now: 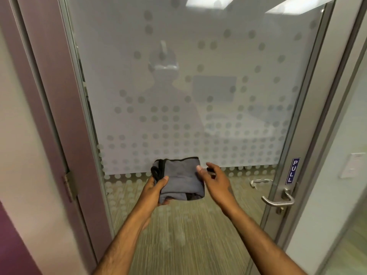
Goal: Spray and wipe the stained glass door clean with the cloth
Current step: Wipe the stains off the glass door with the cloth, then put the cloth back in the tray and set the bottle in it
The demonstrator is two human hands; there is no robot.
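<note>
I log a metal lever handle point(278, 201) at right, with a blue PULL sticker point(292, 171) just above it. A hinge point(70, 184) sits on the purple frame point(49, 96) at left; striped carpet point(188, 235) shows below.

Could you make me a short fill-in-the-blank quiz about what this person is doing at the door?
1. The left hand grips a folded ____ cloth.
2. The blue sign on the glass door reads ____.
3. The metal door handle is on the person's ____ side.
4. The right hand is ____, fingers spread beside the cloth.

Missing words: grey; PULL; right; open
</note>
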